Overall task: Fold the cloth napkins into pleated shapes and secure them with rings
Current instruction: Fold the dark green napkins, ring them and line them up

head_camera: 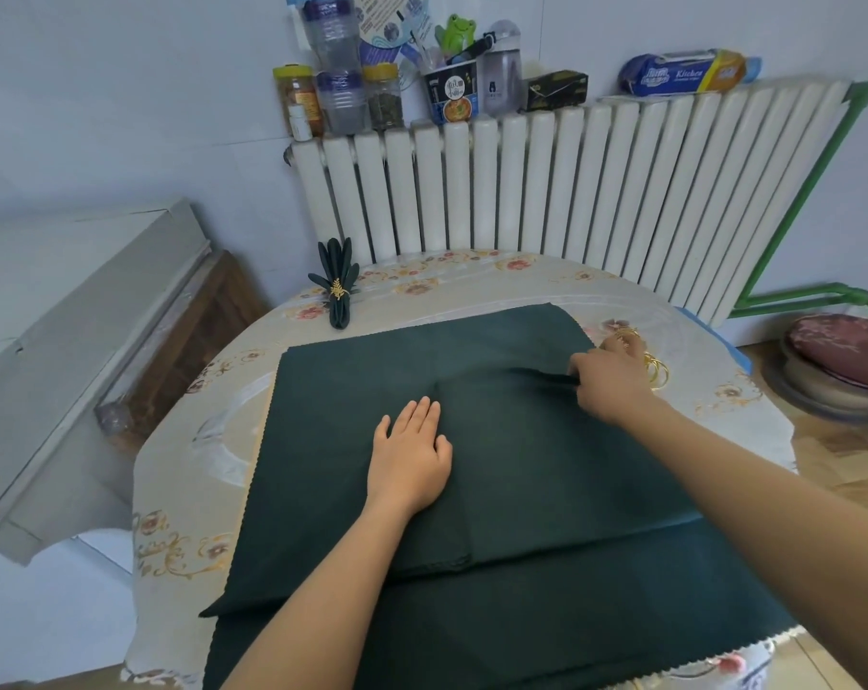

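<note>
**Flat napkin, one fold pinched**

I see the dark green napkin (471,440) spread over the round table (422,286), on top of more green cloth. My left hand (409,453) lies flat on its middle, fingers straight and together. My right hand (608,378) pinches a ridge of the napkin near its right edge, just beside the gold rings (656,371). A finished, ringed napkin (338,291) lies at the table's far left.
</note>
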`<state>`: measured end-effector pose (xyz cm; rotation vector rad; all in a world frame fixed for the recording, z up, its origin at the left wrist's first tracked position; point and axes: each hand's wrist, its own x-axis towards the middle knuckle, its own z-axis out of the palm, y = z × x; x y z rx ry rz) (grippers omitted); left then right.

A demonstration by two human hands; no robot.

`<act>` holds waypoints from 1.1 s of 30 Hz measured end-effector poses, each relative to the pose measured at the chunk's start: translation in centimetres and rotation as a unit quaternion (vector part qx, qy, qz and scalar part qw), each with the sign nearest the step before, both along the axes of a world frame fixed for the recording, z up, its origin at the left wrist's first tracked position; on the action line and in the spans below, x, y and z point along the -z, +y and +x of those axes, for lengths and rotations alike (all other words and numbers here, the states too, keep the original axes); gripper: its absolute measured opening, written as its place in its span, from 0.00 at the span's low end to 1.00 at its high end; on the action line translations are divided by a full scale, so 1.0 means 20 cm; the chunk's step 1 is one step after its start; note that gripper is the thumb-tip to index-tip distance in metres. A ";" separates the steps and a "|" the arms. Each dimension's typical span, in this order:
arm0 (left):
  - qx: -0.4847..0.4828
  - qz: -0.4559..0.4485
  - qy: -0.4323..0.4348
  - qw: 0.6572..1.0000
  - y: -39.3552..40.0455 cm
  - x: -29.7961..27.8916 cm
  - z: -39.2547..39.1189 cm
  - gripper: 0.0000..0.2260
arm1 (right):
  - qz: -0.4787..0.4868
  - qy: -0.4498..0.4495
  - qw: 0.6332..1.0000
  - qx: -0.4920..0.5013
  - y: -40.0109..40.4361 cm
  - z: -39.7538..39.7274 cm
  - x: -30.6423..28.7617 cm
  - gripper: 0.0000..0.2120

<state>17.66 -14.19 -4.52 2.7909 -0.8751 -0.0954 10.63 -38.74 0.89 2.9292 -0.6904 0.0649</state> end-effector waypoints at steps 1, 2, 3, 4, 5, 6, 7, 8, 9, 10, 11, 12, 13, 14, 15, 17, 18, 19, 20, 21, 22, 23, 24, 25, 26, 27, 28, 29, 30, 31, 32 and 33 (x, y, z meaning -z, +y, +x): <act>0.000 0.001 0.000 1.000 0.00 0.00 0.00 0.24 | 0.003 -0.023 1.000 0.000 0.02 -0.04 0.00 0.11; -0.001 0.002 0.001 1.000 0.00 0.00 0.00 0.24 | 0.003 -0.049 0.999 -0.006 0.05 -0.08 -0.01 0.11; 0.000 0.002 0.004 1.000 0.00 -0.01 0.00 0.24 | 0.003 -0.075 0.997 -0.017 0.09 -0.13 -0.01 0.10; 0.001 0.000 0.006 1.000 0.00 -0.01 0.00 0.23 | 0.007 -0.101 0.994 -0.030 0.13 -0.17 -0.01 0.09; 0.002 -0.003 0.009 1.000 0.00 -0.01 0.00 0.23 | 0.013 -0.128 0.991 -0.043 0.17 -0.20 0.00 0.09; 0.003 -0.008 0.011 1.000 -0.01 -0.02 0.00 0.23 | 0.018 -0.154 0.986 -0.057 0.22 -0.24 0.02 0.08; 0.006 -0.016 0.014 1.000 -0.01 -0.02 -0.01 0.23 | 0.022 -0.171 0.983 -0.069 0.27 -0.27 0.03 0.07; 0.007 -0.022 0.015 1.000 -0.01 -0.02 -0.01 0.23 | 0.030 -0.189 0.978 -0.079 0.32 -0.30 0.06 0.05; 0.007 -0.027 0.016 0.999 -0.01 -0.02 -0.02 0.23 | 0.045 -0.211 0.973 -0.085 0.37 -0.32 0.09 0.05; 0.008 -0.031 0.015 0.999 -0.01 -0.02 -0.02 0.23 | 0.063 -0.228 0.967 -0.092 0.42 -0.33 0.12 0.07; 0.008 -0.035 0.014 0.999 -0.01 -0.03 -0.02 0.23 | 0.082 -0.242 0.962 -0.098 0.47 -0.35 0.14 0.08; 0.009 -0.037 0.012 0.999 -0.01 -0.03 -0.02 0.23 | 0.100 -0.256 0.956 -0.102 0.51 -0.36 0.17 0.08; 0.011 -0.039 0.010 0.999 -0.01 -0.03 -0.02 0.24 | 0.118 -0.266 0.951 -0.102 0.55 -0.38 0.19 0.08; 0.012 -0.039 0.008 0.999 0.00 -0.03 -0.02 0.24 | 0.133 -0.271 0.948 -0.101 0.59 -0.39 0.21 0.08; 0.014 -0.038 0.006 0.999 0.00 -0.03 -0.02 0.25 | 0.143 -0.276 0.945 -0.101 0.62 -0.40 0.23 0.08; 0.017 -0.031 0.004 0.999 0.00 -0.03 -0.02 0.26 | 0.159 -0.284 0.940 -0.105 0.67 -0.40 0.26 0.08; 0.017 -0.024 0.004 1.000 0.00 -0.03 -0.02 0.28 | 0.167 -0.288 0.937 -0.107 0.69 -0.41 0.27 0.08; 0.017 -0.016 0.003 1.000 0.01 -0.03 -0.01 0.29 | 0.174 -0.293 0.934 -0.110 0.71 -0.41 0.27 0.08; 0.017 -0.006 0.001 1.000 0.01 -0.03 -0.01 0.30 | 0.181 -0.297 0.931 -0.112 0.73 -0.41 0.28 0.08; 0.020 0.004 -0.002 1.000 0.00 -0.02 -0.01 0.31 | 0.186 -0.300 0.929 -0.113 0.74 -0.41 0.29 0.07; 0.021 0.013 -0.006 1.000 0.00 -0.02 -0.01 0.31 | 0.189 -0.303 0.927 -0.114 0.75 -0.42 0.30 0.07; 0.023 0.019 -0.010 1.000 0.00 -0.01 -0.01 0.32 | 0.192 -0.305 0.926 -0.114 0.76 -0.42 0.30 0.06; 0.024 0.022 -0.012 0.999 0.00 -0.01 -0.01 0.32 | 0.195 -0.304 0.926 -0.113 0.77 -0.42 0.30 0.06; 0.026 0.024 -0.014 0.999 -0.01 -0.01 -0.01 0.32 | 0.198 -0.303 0.925 -0.112 0.78 -0.42 0.30 0.06; 0.027 0.025 -0.015 0.999 -0.01 -0.01 0.00 0.31 | 0.200 -0.301 0.926 -0.112 0.79 -0.42 0.30 0.06; 0.028 0.026 -0.017 0.999 -0.01 -0.01 0.00 0.31 | 0.198 -0.300 0.926 -0.113 0.80 -0.42 0.30 0.07; 0.029 0.026 -0.018 0.999 -0.01 -0.01 0.00 0.31 | 0.194 -0.300 0.927 -0.113 0.81 -0.42 0.30 0.08; 0.031 0.026 -0.019 0.999 -0.01 -0.01 0.00 0.31 | 0.189 -0.302 0.928 -0.112 0.81 -0.42 0.30 0.09; 0.033 0.027 -0.019 0.999 -0.01 -0.01 0.00 0.30 | 0.186 -0.304 0.928 -0.111 0.82 -0.42 0.30 0.10; 0.035 0.029 -0.019 0.999 -0.01 0.00 0.00 0.30 | 0.182 -0.307 0.928 -0.110 0.82 -0.43 0.30 0.12; 0.036 0.031 -0.020 0.999 -0.01 0.00 0.00 0.30 | 0.177 -0.309 0.928 -0.111 0.83 -0.44 0.30 0.15; 0.037 0.033 -0.021 0.999 0.00 0.00 0.00 0.29 | 0.175 -0.306 0.929 -0.115 0.84 -0.45 0.30 0.16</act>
